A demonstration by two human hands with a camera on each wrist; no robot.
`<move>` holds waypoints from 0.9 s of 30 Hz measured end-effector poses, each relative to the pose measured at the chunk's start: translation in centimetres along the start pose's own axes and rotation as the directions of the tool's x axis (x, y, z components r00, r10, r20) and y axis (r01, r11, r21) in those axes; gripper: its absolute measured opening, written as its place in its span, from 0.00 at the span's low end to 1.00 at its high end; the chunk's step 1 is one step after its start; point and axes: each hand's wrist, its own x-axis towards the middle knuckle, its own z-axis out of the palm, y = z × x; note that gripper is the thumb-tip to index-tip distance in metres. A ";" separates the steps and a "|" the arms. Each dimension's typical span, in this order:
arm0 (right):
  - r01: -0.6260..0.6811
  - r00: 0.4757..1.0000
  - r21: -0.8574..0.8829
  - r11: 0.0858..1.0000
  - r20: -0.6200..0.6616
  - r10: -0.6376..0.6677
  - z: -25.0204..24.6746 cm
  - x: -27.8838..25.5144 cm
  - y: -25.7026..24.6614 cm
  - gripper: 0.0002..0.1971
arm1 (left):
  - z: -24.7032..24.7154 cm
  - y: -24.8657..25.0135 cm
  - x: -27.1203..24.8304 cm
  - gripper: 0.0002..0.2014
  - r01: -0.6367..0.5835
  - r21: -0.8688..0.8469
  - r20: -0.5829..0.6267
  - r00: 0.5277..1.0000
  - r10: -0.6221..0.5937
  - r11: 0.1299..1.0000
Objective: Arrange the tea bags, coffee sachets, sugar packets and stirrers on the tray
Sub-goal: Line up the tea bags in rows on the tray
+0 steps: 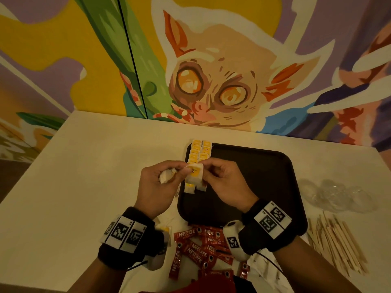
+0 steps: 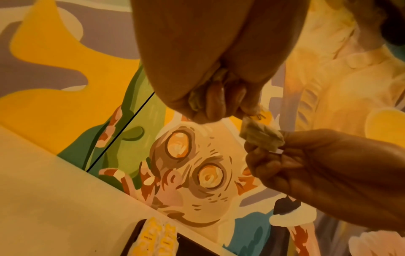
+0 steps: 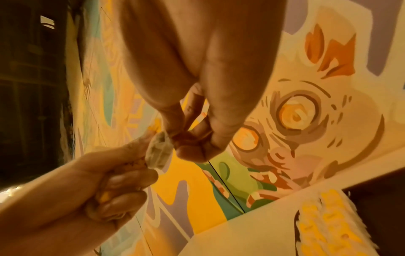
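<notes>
Over the black tray's (image 1: 254, 176) left edge both hands hold one white and yellow tea bag (image 1: 195, 173). My left hand (image 1: 186, 169) pinches its left side and also keeps more tea bags (image 1: 166, 177) curled in the palm. My right hand (image 1: 206, 166) pinches its right side. The wrist views show the same tea bag (image 2: 260, 136) (image 3: 158, 152) between the two hands. Two rows of tea bags (image 1: 200, 151) lie along the tray's left edge. Red coffee sachets (image 1: 198, 248) are heaped on the table below the tray. Wooden stirrers (image 1: 336, 244) lie at the right.
Crumpled clear plastic (image 1: 336, 195) sits on the white table (image 1: 84, 187) right of the tray. White packets (image 1: 264, 269) lie under my right wrist, too dim to identify. A painted wall stands behind the table's far edge.
</notes>
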 end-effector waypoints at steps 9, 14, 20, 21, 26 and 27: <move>-0.021 1.000 0.011 1.000 0.013 0.021 1.1 -0.2 0.8 0.06 | 0.6 -1.3 -0.3 0.05 0.055 0.025 -0.130 0.990 -0.051 0.998; -0.089 0.993 -0.092 0.992 -0.087 0.081 1.3 0.8 3.6 0.07 | 0.8 -2.6 -0.5 0.02 0.189 0.001 -0.105 0.977 -0.188 0.982; -0.362 0.930 -0.248 0.899 -0.161 0.330 0.4 2.0 8.4 0.07 | 0.2 -4.7 -0.6 0.06 0.473 -0.157 -0.143 0.858 -0.494 0.867; -0.404 0.913 -0.276 0.872 -0.174 0.368 0.3 2.1 9.4 0.08 | 0.2 -4.8 -0.7 0.06 0.498 -0.187 -0.137 0.840 -0.524 0.847; -0.549 0.836 -0.319 0.773 -0.200 0.511 0.9 3.0 12.6 0.09 | 0.1 -5.2 -1.1 0.06 0.544 -0.207 -0.105 0.814 -0.572 0.813; -0.562 0.827 -0.332 0.757 -0.206 0.524 1.1 3.2 12.8 0.08 | 0.2 -5.2 -1.2 0.06 0.553 -0.201 -0.098 0.810 -0.578 0.809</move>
